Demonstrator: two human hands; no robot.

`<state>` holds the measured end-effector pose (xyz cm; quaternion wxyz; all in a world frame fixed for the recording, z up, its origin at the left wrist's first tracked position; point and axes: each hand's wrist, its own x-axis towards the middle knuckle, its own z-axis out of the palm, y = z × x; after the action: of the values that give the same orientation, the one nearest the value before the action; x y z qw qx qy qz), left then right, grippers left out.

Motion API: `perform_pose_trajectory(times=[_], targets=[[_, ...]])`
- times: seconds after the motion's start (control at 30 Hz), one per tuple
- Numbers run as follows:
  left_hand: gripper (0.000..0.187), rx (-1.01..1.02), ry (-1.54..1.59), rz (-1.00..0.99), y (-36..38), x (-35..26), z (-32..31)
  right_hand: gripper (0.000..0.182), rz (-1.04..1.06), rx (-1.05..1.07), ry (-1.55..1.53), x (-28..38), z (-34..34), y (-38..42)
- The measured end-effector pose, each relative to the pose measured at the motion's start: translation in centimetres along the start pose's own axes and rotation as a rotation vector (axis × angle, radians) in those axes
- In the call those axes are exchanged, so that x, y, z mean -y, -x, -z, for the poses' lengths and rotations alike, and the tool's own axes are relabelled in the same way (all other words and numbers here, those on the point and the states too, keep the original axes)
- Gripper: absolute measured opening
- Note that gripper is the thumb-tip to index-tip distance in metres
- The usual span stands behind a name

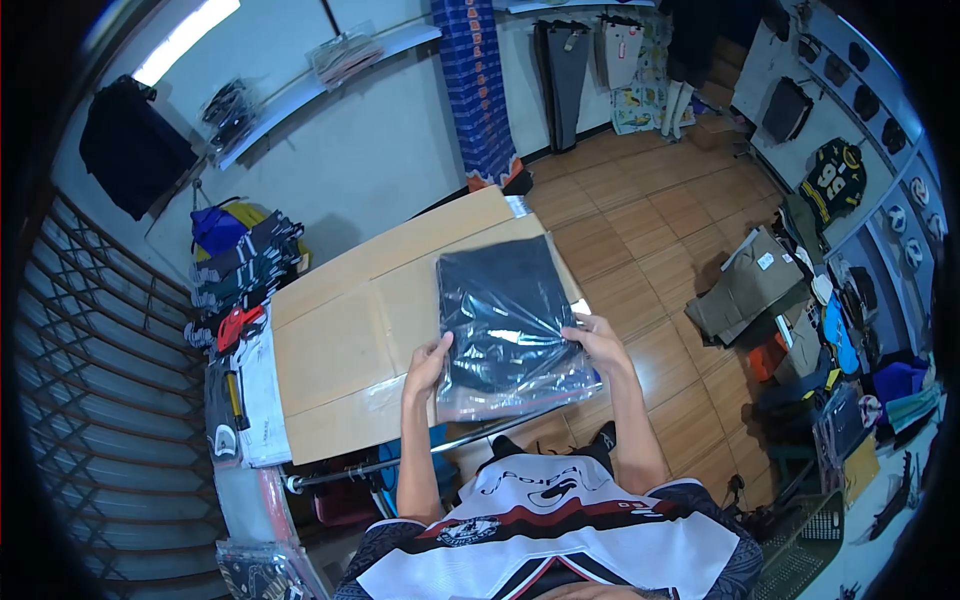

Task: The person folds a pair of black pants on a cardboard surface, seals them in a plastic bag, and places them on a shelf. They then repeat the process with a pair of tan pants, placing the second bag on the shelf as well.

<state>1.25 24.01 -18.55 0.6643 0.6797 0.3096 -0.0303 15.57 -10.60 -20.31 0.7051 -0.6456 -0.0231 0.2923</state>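
A folded dark garment in a clear plastic bag lies over the right part of a flat cardboard sheet. My left hand grips the bag's left edge, thumb on top. On the opposite edge, my right hand pinches the plastic, which creases toward the fingers. The bag's transparent flap end faces my body and reaches the cardboard's near edge. Fingers beneath the bag are hidden on both sides.
Left of the cardboard are stacked clothes, a red item and packaged garments. A metal rail runs below the near edge. Clothes are piled on the tiled floor at right, near a green basket. A folding gate stands at left.
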Motion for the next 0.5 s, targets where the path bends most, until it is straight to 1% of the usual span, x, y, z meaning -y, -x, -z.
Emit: perform_pose_trajectory(times=[0.03,0.07,0.1,0.13,0.17,0.2,0.23,0.33,0.5], targets=[[0.049,0.028,-0.016,0.019,-0.1,0.7,-1.1,0.050,0.006,0.076,-0.058,0.9,1.5,1.6],[0.049,0.058,-0.031,0.038,-0.5,1.4,-2.7,0.052,0.015,0.094,-0.102,1.7,2.7,3.0],[0.041,0.087,-0.087,0.092,1.6,-0.7,-4.8,0.054,0.026,0.109,-0.143,2.5,4.1,4.4],[0.038,0.106,0.009,0.049,2.4,-1.1,-7.3,0.056,0.039,0.122,-0.182,2.7,6.0,5.5],[0.035,0.126,0.108,0.005,3.3,-0.9,-10.0,0.062,-0.035,0.118,-0.181,2.2,8.5,6.0],[0.033,0.146,0.210,-0.038,4.0,-1.1,-12.7,0.065,-0.061,0.116,-0.191,2.3,10.5,6.9],[0.024,0.134,0.213,0.029,5.0,-2.0,-15.0,0.065,-0.061,0.114,-0.180,2.2,12.7,7.8],[0.026,0.115,0.261,-0.104,5.5,-2.9,-22.4,0.062,-0.045,0.071,-0.193,1.8,18.9,9.9],[0.022,0.205,0.153,-0.156,4.4,-5.6,-33.2,0.055,-0.061,-0.078,-0.219,3.0,27.2,12.7]])
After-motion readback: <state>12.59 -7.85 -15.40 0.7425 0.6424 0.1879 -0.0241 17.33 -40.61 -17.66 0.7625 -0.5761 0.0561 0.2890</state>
